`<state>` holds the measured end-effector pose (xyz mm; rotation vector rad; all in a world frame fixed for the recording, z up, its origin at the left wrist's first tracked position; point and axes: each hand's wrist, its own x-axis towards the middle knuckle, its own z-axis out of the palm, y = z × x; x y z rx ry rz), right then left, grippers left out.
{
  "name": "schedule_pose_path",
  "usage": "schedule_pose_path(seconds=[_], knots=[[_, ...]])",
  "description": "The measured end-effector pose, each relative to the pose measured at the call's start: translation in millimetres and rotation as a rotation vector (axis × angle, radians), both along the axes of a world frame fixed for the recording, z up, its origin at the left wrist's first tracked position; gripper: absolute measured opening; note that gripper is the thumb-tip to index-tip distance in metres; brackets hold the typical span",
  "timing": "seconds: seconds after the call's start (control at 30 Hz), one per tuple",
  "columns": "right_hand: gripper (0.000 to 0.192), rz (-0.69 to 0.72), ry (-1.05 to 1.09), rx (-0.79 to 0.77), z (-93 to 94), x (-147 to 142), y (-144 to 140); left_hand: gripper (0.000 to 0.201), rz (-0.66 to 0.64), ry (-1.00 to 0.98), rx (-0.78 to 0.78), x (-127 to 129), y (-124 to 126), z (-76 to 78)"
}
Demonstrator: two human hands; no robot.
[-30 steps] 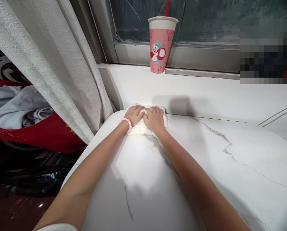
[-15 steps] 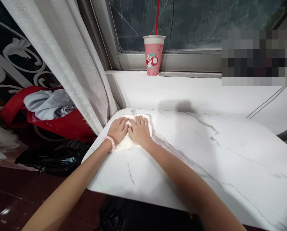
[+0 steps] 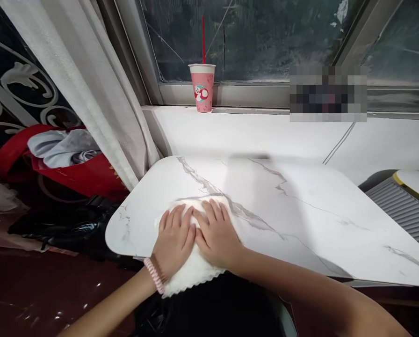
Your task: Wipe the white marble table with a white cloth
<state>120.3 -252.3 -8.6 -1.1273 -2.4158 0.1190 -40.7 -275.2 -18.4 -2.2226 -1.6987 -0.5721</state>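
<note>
A white cloth (image 3: 191, 274) lies flat on the white marble-patterned tabletop (image 3: 135, 220), its scalloped lower edge hanging past the front rim. My left hand (image 3: 174, 238), with a pink coiled band at the wrist, presses on the cloth's left part with the fingers stretched out. Beside it, my right hand (image 3: 218, 234) rests palm down on the cloth's right part, fingers spread. The two thumbs lie close together, and neither hand grips the fabric.
On the window ledge stands a pink paper cup (image 3: 203, 91) with a red straw. A pale curtain (image 3: 100, 93) hangs at the left, near a red bag (image 3: 79, 175) holding grey clothes. At the right is a ridged grey seat (image 3: 402, 213). A blurred patch covers part of the window sill.
Both hands and the cloth have moved from the table's back left corner toward me, to the front edge. The view has shifted, showing more of the right side.
</note>
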Motion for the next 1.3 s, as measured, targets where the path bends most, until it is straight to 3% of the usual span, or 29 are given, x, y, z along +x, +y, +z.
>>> schedule_pose_path(seconds=[0.17,0.3,0.5,0.7,0.87,1.03,1.17,1.3], knots=[[0.049,-0.121,-0.044,-0.027,-0.6,38,21,0.049,-0.056,0.011,-0.094,40,38,-0.5],[0.047,-0.206,-0.072,-0.039,2.5,42,77,0.049,-0.057,0.033,-0.225,48,104,6.4],[0.041,-0.302,-0.036,0.010,1.6,28,175,0.046,-0.003,-0.032,-0.274,50,208,21.2],[0.039,-0.345,-0.009,0.027,-3.7,37,223,0.045,0.013,-0.072,-0.281,65,256,21.9],[0.042,-0.366,-0.036,0.000,-2.1,71,236,0.044,0.040,-0.099,-0.238,104,266,17.3],[0.046,-0.402,-0.084,-0.007,0.0,106,225,0.042,0.015,-0.123,-0.233,141,254,15.7],[0.047,-0.379,-0.129,0.001,-1.8,117,196,0.043,-0.003,-0.114,-0.235,148,222,15.1],[0.048,-0.337,-0.143,0.029,-4.3,124,149,0.047,-0.023,-0.091,-0.264,148,170,15.2]])
